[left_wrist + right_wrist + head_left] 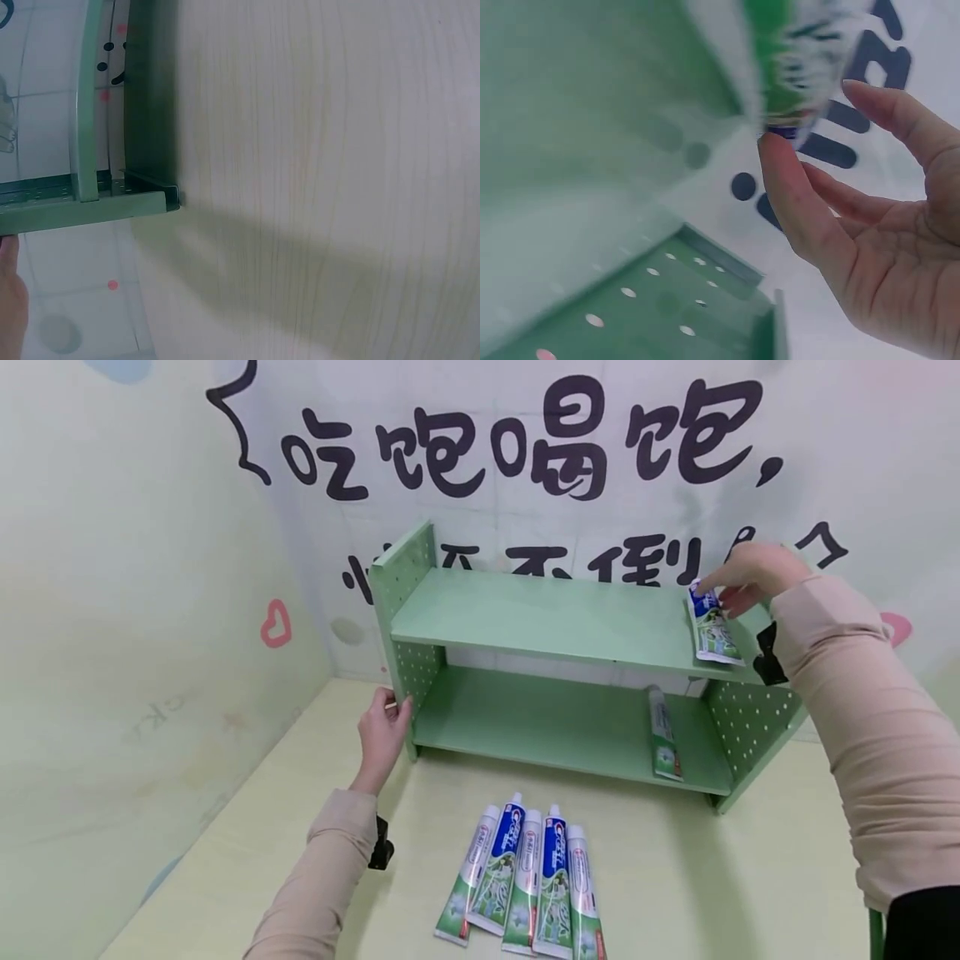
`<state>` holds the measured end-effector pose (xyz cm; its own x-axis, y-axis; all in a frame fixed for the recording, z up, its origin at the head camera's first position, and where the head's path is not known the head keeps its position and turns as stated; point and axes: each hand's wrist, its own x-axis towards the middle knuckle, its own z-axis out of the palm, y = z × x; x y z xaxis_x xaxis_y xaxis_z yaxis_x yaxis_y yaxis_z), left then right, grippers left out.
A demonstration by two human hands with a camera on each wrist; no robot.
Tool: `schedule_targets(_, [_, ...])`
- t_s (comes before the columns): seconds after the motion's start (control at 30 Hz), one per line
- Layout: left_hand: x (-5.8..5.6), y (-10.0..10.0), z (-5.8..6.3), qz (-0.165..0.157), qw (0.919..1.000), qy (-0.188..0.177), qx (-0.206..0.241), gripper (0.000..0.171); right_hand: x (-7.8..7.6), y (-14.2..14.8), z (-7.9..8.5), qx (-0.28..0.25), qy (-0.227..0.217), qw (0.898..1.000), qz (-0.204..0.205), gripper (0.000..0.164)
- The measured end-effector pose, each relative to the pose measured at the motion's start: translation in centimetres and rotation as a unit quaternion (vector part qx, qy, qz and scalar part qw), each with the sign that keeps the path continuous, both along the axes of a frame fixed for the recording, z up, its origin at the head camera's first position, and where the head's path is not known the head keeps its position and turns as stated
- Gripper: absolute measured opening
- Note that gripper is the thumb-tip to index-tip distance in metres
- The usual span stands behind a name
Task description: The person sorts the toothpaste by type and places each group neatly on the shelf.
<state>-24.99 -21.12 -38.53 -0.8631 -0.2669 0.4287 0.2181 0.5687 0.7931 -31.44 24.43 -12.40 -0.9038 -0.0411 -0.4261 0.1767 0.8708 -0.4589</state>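
At the right end of the green shelf rack's (525, 618) upper board, a blue, white and green toothpaste tube (711, 631) lies with its crimped end near the front edge. My right hand (757, 572) is over its cap end, a fingertip touching it. The right wrist view shows thumb and fingers spread around that end of the tube (802, 67). My left hand (384, 731) holds the front edge of the rack's left side panel (401, 610), fingers curled. Only a sliver of this hand (11, 307) shows in the left wrist view, against the panel (82, 211).
A white and green toothpaste tube (663, 735) lies on the lower board at the right. Several more tubes (525, 885) lie side by side on the pale table (637, 893) in front of the rack. A wall with black lettering (570, 435) stands behind.
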Motion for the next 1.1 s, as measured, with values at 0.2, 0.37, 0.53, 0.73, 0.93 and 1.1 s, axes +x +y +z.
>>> schedule_targets(0.2, [-0.4, 0.0, 0.1, -0.003, 1.0000, -0.001, 0.003, 0.024, 0.8, -0.8, 1.4, -0.008, 0.016, 1.000, 0.009, 0.068])
schedule_targets(0.37, [-0.6, 0.1, 0.1, -0.001, 1.0000, 0.000, 0.000, 0.025, 1.8, -1.4, 1.8, -0.016, 0.014, 0.999, 0.037, 0.075])
schedule_targets(0.53, [-0.5, 0.2, 0.2, -0.003, 1.0000, -0.006, 0.006, 0.024, 2.9, -2.1, 1.9, -0.010, 0.023, 0.998, 0.062, 0.073])
schedule_targets(0.73, [-0.4, 0.2, 0.0, -0.001, 0.9999, -0.009, 0.007, 0.024, 3.9, -3.2, 1.7, 0.009, 0.023, 0.995, 0.095, 0.069])
schedule_targets(0.93, [-0.4, 0.4, 0.2, 0.000, 0.9999, -0.012, 0.003, 0.025, 5.0, -3.8, 1.2, 0.022, 0.027, 0.993, 0.112, 0.071])
schedule_targets(1.1, [-0.3, 0.4, 0.4, 0.000, 0.9997, -0.022, 0.009, 0.025, 6.0, -4.0, 0.8, 0.022, 0.037, 0.992, 0.118, 0.067])
